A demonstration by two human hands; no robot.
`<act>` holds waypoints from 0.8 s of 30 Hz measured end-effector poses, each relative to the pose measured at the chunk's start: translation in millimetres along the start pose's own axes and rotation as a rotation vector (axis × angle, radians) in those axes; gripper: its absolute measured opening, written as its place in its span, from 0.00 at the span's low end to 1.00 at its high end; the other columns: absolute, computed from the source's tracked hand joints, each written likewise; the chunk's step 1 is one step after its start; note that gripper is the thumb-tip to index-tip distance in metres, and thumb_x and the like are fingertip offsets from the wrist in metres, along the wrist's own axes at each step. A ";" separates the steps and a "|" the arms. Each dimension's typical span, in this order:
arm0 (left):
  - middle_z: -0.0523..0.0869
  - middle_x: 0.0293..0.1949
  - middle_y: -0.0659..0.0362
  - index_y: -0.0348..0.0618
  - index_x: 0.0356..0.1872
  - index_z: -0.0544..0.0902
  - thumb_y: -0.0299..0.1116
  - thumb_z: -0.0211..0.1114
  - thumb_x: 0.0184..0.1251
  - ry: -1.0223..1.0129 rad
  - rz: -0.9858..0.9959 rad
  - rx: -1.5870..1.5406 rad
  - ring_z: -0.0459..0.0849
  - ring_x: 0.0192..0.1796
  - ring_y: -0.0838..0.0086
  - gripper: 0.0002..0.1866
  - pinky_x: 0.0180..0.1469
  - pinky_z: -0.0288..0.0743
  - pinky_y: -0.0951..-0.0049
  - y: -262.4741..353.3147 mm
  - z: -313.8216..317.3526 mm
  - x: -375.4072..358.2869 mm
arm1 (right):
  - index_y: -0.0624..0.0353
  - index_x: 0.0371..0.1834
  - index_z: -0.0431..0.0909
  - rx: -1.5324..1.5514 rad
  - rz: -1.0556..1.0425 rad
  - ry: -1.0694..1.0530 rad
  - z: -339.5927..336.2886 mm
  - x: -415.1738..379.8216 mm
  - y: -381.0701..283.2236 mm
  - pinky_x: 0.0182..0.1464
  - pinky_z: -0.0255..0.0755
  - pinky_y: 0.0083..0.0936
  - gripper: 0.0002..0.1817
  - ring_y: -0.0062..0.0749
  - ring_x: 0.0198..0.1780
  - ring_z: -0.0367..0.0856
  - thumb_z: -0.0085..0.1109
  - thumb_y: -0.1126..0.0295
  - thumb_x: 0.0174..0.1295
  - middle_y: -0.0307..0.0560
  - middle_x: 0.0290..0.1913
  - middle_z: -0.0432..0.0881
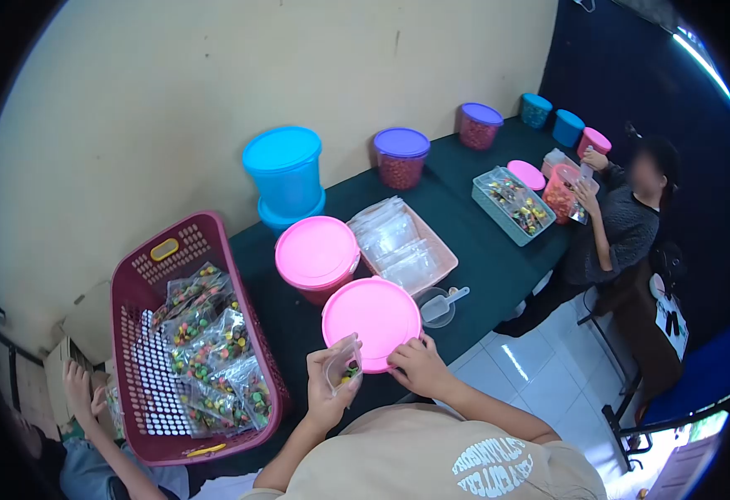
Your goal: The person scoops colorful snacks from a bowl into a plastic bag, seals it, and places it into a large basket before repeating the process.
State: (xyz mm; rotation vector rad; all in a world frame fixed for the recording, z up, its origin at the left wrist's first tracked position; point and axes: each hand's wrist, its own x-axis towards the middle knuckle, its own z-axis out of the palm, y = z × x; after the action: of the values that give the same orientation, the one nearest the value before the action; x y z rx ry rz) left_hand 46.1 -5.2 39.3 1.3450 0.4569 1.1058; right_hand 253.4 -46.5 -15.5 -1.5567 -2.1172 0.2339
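Note:
My left hand [325, 406] is closed around a small clear plastic bag [345, 364], with a few green and yellow candies at its bottom. The bag is held upright beside the near edge of a round pink lid [373, 321]. Fingers of my right hand [422, 368] grip the lid's near right rim. Whatever is under this lid is hidden from above. Just behind it stands a tub with another pink lid [316, 252]. A clear scoop [445, 307] rests on a small round bowl to the right.
A maroon basket [275, 367] with several filled candy bags stands left. Behind are a peach tray [441, 265] of empty bags, blue tubs [282, 171] and purple-lidded tubs [401, 158]. A co-worker [619, 221] handles a tub by a green basket [510, 229]. Another person's hand [82, 392] shows at left.

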 end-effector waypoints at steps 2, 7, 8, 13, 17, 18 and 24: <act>0.62 0.67 0.41 0.46 0.57 0.58 0.32 0.62 0.65 0.018 -0.100 0.002 0.69 0.65 0.60 0.25 0.62 0.67 0.61 4.6 -0.7 -4.8 | 0.49 0.38 0.77 0.010 -0.017 -0.018 -1.4 0.6 2.2 0.60 0.56 0.51 0.07 0.34 0.48 0.73 0.60 0.65 0.57 0.37 0.39 0.76; 0.68 0.61 0.46 0.40 0.59 0.67 0.36 0.63 0.66 0.091 0.049 0.104 0.74 0.54 0.67 0.24 0.55 0.71 0.66 7.8 5.5 -8.4 | 0.49 0.42 0.79 0.014 -0.010 -0.016 -1.6 3.9 6.7 0.61 0.56 0.48 0.10 0.33 0.49 0.73 0.61 0.63 0.58 0.37 0.41 0.78; 0.69 0.59 0.47 0.39 0.57 0.70 0.37 0.63 0.65 0.075 0.031 0.232 0.74 0.52 0.67 0.22 0.54 0.71 0.66 10.0 1.8 -11.9 | 0.51 0.43 0.80 0.056 -0.005 0.027 -7.8 6.5 4.8 0.61 0.58 0.45 0.11 0.34 0.49 0.74 0.61 0.61 0.60 0.38 0.42 0.79; 0.78 0.45 0.50 0.35 0.50 0.77 0.38 0.61 0.67 -0.011 0.034 0.558 0.79 0.45 0.65 0.17 0.50 0.72 0.70 15.5 11.6 -9.5 | 0.59 0.51 0.76 0.981 0.005 0.101 -37.8 12.2 -7.7 0.55 0.67 0.30 0.17 0.32 0.51 0.74 0.59 0.62 0.62 0.45 0.47 0.78; 0.80 0.43 0.54 0.35 0.44 0.78 0.33 0.62 0.67 0.052 -0.021 0.512 0.80 0.46 0.70 0.11 0.48 0.73 0.72 5.9 41.3 -3.6 | 0.60 0.48 0.77 1.007 -0.107 -0.025 -56.4 10.4 2.1 0.52 0.69 0.27 0.15 0.31 0.48 0.76 0.63 0.68 0.59 0.46 0.45 0.78; 0.82 0.43 0.53 0.36 0.38 0.77 0.26 0.65 0.62 0.167 -0.050 0.395 0.81 0.46 0.70 0.07 0.47 0.74 0.72 8.8 56.9 1.9 | 0.61 0.46 0.78 1.068 -0.052 -0.017 -57.3 8.2 8.5 0.51 0.69 0.27 0.13 0.30 0.46 0.77 0.64 0.70 0.59 0.46 0.43 0.79; 0.84 0.39 0.55 0.41 0.35 0.80 0.27 0.68 0.57 0.222 0.002 0.630 0.82 0.45 0.65 0.07 0.51 0.72 0.68 -7.2 96.4 29.4 | 0.62 0.38 0.80 1.056 0.013 0.071 -92.7 6.6 41.1 0.47 0.70 0.26 0.08 0.30 0.41 0.78 0.64 0.72 0.57 0.44 0.38 0.80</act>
State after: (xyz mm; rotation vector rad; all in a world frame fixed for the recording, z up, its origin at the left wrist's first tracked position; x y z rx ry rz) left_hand 140.4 -31.4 64.7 1.7663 1.0292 1.1660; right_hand 331.7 -40.7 49.1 -0.8977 -1.4706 1.0698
